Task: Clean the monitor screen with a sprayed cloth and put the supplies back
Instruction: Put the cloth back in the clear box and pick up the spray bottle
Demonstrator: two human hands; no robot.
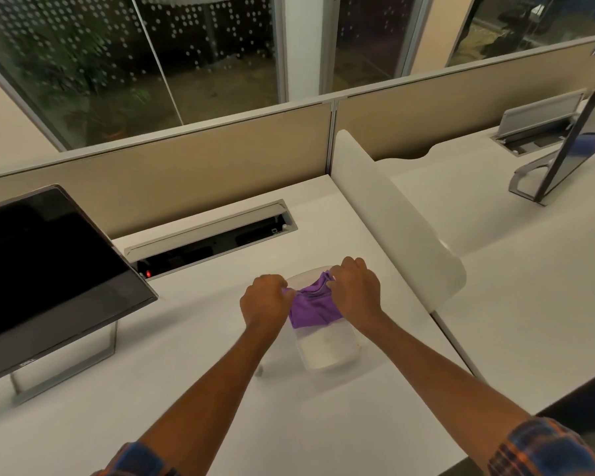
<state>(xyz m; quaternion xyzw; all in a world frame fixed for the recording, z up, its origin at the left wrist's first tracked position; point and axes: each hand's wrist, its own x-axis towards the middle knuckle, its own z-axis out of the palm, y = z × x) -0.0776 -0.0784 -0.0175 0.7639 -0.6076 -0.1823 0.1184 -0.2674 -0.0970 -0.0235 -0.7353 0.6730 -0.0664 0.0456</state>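
Observation:
A purple cloth (312,305) is bunched over the far half of a clear plastic container (327,352) on the white desk. My left hand (266,299) grips the cloth's left edge and my right hand (354,286) grips its right edge, both fists closed on the fabric. The dark monitor (45,266) stands tilted at the left on a silver stand. No spray bottle shows in this view.
An open cable tray (213,235) runs along the back of the desk (186,338) below a beige partition (186,170). A white divider panel (395,214) stands to the right; beyond it a second monitor (571,149) sits on the neighbouring desk.

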